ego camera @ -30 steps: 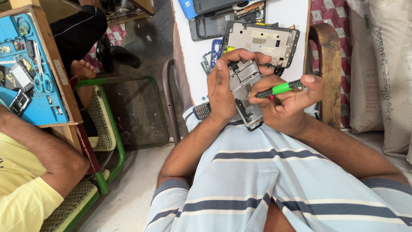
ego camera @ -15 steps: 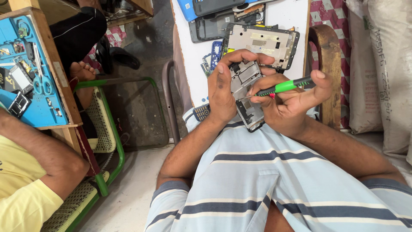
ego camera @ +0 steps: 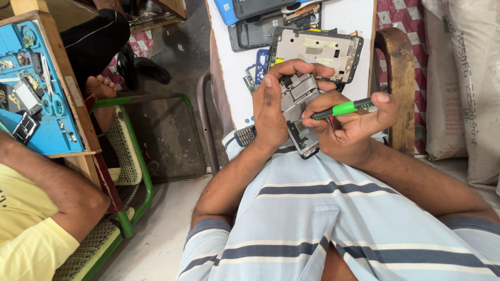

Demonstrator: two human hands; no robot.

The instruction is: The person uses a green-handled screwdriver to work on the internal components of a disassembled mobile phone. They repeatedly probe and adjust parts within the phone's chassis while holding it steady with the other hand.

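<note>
place: small phone-repair workshop | evidence: opened phone frames (ego camera: pixel 317 49) and dark back covers (ego camera: pixel 255 32) are lying on the white table (ego camera: pixel 354 15) | left of the table: a blue tool mat (ego camera: pixel 36 93) is holding scissors and small parts | right of the table: sacks (ego camera: pixel 463 78) are standing

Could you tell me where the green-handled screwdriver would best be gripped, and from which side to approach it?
Probably the green handle, from above and to the right. The green-handled screwdriver lies nearly level in the right hand, its tip toward the opened phone frame that the left hand holds.
</note>
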